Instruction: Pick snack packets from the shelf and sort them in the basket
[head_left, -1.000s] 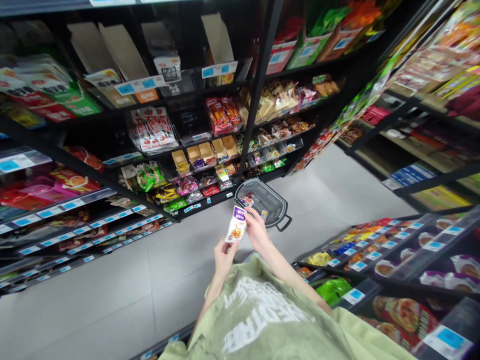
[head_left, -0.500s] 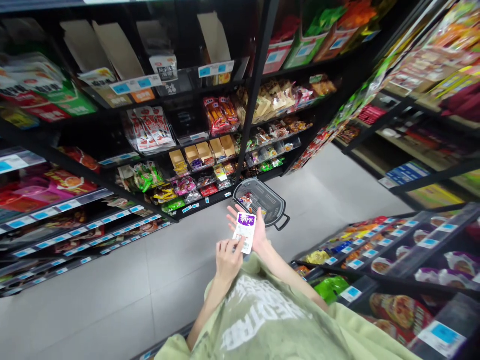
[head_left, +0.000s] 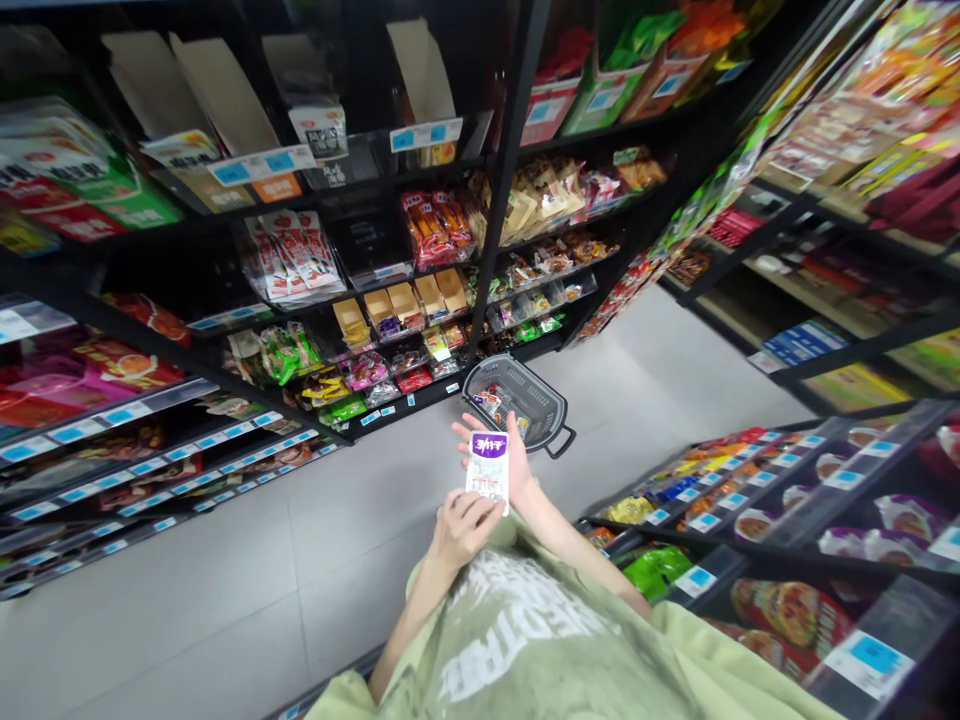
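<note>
Across the spread right hand [head_left: 519,466], white packet [head_left: 489,468], purple-topped, left hand [head_left: 460,525] touching, its grip unclear

There is room left of the fingers [head_left: 465,428] of the right hand [head_left: 519,468] over the floor [head_left: 225,570], but the basket [head_left: 553,398] and shelves [head_left: 504,185] obstruct beyond them.

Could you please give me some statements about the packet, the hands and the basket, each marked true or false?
1. The white packet lies over the right hand. True.
2. The left hand is well away from the packet. False: the left hand touches its lower end.
3. The grey basket stands on the floor. True.
4. The basket has nothing in it. False: small packs lie inside.
5. The packet's upper end has a purple band. True.
</note>
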